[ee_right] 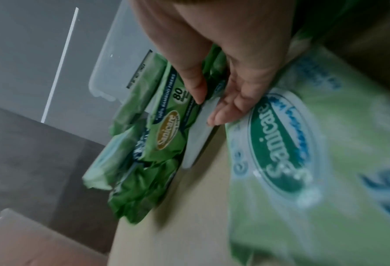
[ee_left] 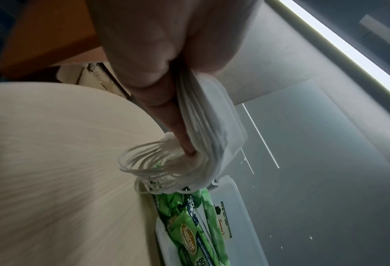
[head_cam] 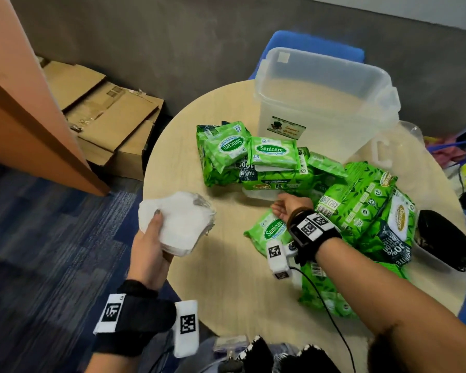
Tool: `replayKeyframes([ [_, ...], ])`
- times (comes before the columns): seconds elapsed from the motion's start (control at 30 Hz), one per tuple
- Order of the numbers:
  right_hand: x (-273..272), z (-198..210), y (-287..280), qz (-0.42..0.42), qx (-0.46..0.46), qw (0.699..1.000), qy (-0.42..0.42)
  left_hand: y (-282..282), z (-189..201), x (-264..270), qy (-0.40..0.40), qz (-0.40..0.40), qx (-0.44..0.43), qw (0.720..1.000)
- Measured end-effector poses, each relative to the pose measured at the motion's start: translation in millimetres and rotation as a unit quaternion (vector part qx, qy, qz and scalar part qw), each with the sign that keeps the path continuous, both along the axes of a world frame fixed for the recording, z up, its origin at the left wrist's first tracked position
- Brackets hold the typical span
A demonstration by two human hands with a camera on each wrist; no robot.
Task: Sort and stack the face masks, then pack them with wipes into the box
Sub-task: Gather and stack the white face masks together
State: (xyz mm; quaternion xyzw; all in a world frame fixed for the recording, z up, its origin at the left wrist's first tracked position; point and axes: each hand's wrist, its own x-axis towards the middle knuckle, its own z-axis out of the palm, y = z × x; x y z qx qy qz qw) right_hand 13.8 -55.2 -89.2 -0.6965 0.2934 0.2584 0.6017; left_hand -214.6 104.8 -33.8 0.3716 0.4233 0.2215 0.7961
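My left hand [head_cam: 163, 232] grips a stack of white face masks [head_cam: 180, 222] over the table's left edge, thumb on top, ear loops hanging from the stack [ee_left: 212, 135]. My right hand [head_cam: 280, 205] reaches between green Sanicare wipes packs [head_cam: 269, 152]. Its thumb and fingertips [ee_right: 221, 117] pinch the end of a single white mask [ee_right: 198, 136] that lies partly under an 80-sheet pack [ee_right: 173, 126]. A small wipes pack [head_cam: 267, 232] lies under that wrist. The clear plastic box [head_cam: 326, 65] stands open at the table's far side. A pile of black masks [head_cam: 441, 238] sits at the right.
The round wooden table [head_cam: 226, 278] has bare surface in front of me. The box's clear lid [head_cam: 388, 149] lies to the right of the box. More large wipes packs [head_cam: 366, 211] crowd the right side. Cardboard boxes [head_cam: 105, 111] lie on the floor at left, beside an orange panel [head_cam: 24, 117].
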Motion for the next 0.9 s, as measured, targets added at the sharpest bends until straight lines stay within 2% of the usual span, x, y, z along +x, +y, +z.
replayKeyframes([
  [0.1,15.1,-9.7,8.3,0.007,-0.004,1.0,0.03,-2.9,-5.7,1.6,0.011,-0.007,-0.003,1.0],
  [0.23,22.0,-19.8,8.2,0.023,0.037,0.996,0.074,-7.4,-13.3,4.5,0.029,-0.022,-0.02,0.999],
  [0.37,13.5,-5.9,-1.5,0.033,-0.024,0.999,0.018,-10.3,-16.7,7.6,0.035,-0.041,-0.024,0.998],
  [0.5,1.0,11.0,-13.8,0.048,-0.027,0.998,-0.007,-12.7,-15.5,10.8,0.04,-0.053,-0.02,0.998],
  [0.7,-21.0,23.7,-25.3,0.046,0.002,0.999,-0.029,-18.5,-14.9,12.9,0.032,-0.079,-0.009,0.996],
  [0.8,-29.6,23.4,-29.7,0.008,0.064,0.998,-0.025,-21.7,-13.5,12.4,0.024,-0.086,-0.004,0.996],
  [0.9,-32.2,22.5,-30.6,-0.017,0.087,0.995,-0.039,-23.5,-13.0,9.5,0.022,-0.092,0.001,0.996],
])
